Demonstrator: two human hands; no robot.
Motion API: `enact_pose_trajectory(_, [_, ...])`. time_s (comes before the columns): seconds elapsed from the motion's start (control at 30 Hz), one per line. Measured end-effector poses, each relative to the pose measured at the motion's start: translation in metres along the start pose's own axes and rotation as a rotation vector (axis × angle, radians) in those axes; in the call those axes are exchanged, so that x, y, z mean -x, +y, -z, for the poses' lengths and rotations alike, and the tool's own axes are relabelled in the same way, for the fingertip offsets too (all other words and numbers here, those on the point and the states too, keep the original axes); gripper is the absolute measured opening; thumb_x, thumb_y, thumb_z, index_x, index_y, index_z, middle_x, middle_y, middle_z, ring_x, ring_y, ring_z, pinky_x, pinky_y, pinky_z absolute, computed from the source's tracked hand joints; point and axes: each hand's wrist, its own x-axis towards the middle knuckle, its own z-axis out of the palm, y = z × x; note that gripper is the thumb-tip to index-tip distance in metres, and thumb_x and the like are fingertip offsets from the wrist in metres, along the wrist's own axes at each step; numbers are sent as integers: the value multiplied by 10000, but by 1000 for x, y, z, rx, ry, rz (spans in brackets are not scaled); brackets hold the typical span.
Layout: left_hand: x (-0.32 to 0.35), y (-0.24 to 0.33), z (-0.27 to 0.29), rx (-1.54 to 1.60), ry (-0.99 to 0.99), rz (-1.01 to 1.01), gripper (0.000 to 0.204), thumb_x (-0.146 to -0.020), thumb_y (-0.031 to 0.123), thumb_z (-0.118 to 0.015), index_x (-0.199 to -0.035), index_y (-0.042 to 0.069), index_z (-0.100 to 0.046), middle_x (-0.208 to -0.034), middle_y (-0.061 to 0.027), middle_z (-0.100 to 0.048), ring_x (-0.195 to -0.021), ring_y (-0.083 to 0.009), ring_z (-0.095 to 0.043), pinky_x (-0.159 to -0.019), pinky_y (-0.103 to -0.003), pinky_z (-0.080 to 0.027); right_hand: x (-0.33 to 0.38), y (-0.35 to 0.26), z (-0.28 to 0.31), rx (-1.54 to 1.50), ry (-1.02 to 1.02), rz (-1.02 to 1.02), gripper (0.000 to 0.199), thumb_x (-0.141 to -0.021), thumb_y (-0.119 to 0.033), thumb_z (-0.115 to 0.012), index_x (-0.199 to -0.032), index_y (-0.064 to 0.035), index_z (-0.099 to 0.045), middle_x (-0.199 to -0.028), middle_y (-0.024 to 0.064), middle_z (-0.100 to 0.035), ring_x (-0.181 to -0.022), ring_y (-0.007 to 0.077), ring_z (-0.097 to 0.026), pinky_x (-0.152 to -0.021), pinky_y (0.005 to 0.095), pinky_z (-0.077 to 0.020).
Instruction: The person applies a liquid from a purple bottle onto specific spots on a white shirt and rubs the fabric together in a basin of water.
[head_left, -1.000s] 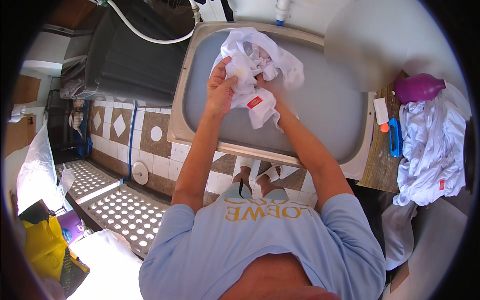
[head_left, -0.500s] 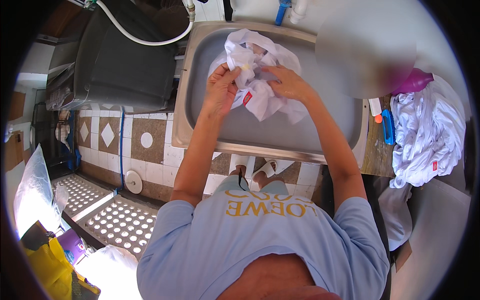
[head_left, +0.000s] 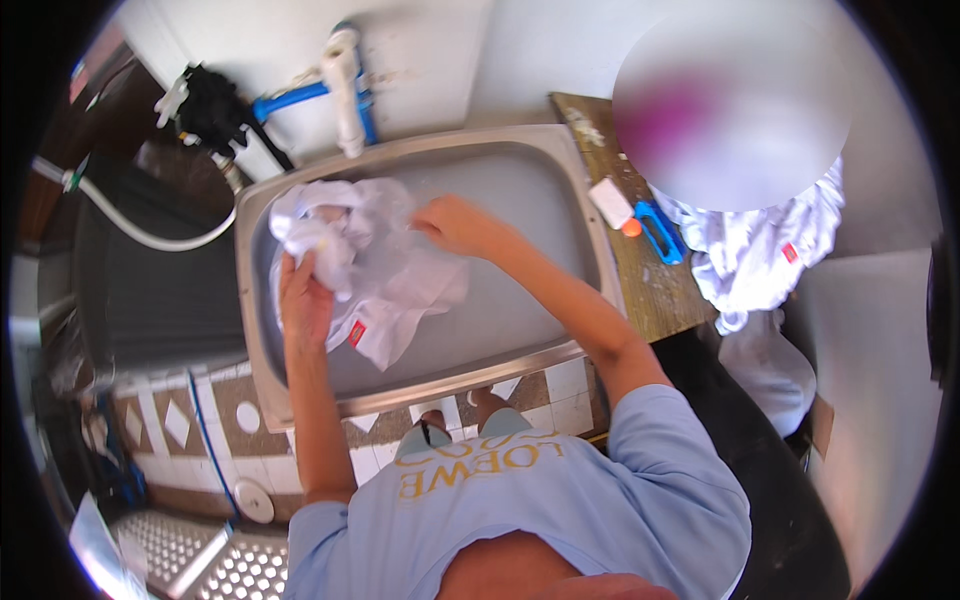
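A wet white garment (head_left: 375, 215) with a small red label lies bunched in the left part of a steel sink (head_left: 585, 190) filled with greyish water. My left hand (head_left: 307, 305) grips a fold of it near the sink's left side. Just beyond the garment's right edge, over the water, is my right hand (head_left: 465, 228), its fingers curled together. Whether anything small sits in those fingers is hidden. Sheer, thin cloth spreads between the two hands, and the labelled part trails toward the near rim.
Right of the sink, a worn wooden board (head_left: 650, 300) carries a white soap bar (head_left: 610, 203), an orange round piece (head_left: 631, 228) and a blue brush (head_left: 660, 232). White clothes (head_left: 770, 240) pile beyond them. A white pipe (head_left: 343, 90) stands behind; a hose (head_left: 150, 240) curves at left.
My view has swung right, so the sink sits further left and lower. My right hand has drawn away from the bunched garment to its right edge; my left still grips cloth.
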Motion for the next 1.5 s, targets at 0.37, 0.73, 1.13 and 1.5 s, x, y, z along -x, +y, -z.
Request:
enact_pose_trajectory(0.37, [2, 11, -25, -56, 141, -26, 522, -827, -81, -532, -1323, 76, -484, -1142, -58, -633, -1030, -158, -618, -881, -309, -506, 116, 231, 12, -5, 1249, -693, 1029, -609, -229, -889, -1330, 78, -223, -1229, 248, -384, -1088, 338, -497, -903, 421, -502])
enact_pose_trajectory(0.73, [16, 33, 2, -188, 42, -103, 822, -743, -85, -554, -1472, 156, -259, -1278, -93, -539, -1162, -219, -543, -981, -349, -447, 106, 278, 20, 60, 1069, -1298, 1289, -483, -448, -918, -1378, 54, -138, -1252, 281, -426, -1109, 407, -517, -927, 473, -489])
enact_pose_trajectory(1.13, [2, 71, 48, -94, -156, -30, 702, -780, 263, -450, -1401, -49, -352, -1413, -151, -433, -1263, -246, -453, -1071, -345, -317, 47, 94, -5, -746, 1023, -246, 331, -903, -87, -570, -1198, 26, -469, -1186, 155, -514, -1035, 243, -531, -904, 351, -442])
enact_pose_trajectory(1.5, [-8, 69, 74, -431, -198, -39, 475, -832, 176, -496, -1227, -80, -558, -1258, -160, -573, -1121, -214, -566, -964, -296, -430, -169, -86, -41, -1169, -241, 363, 432, -905, -253, -580, -1227, 31, -530, -1140, 145, -617, -1040, 208, -567, -1015, 341, -330])
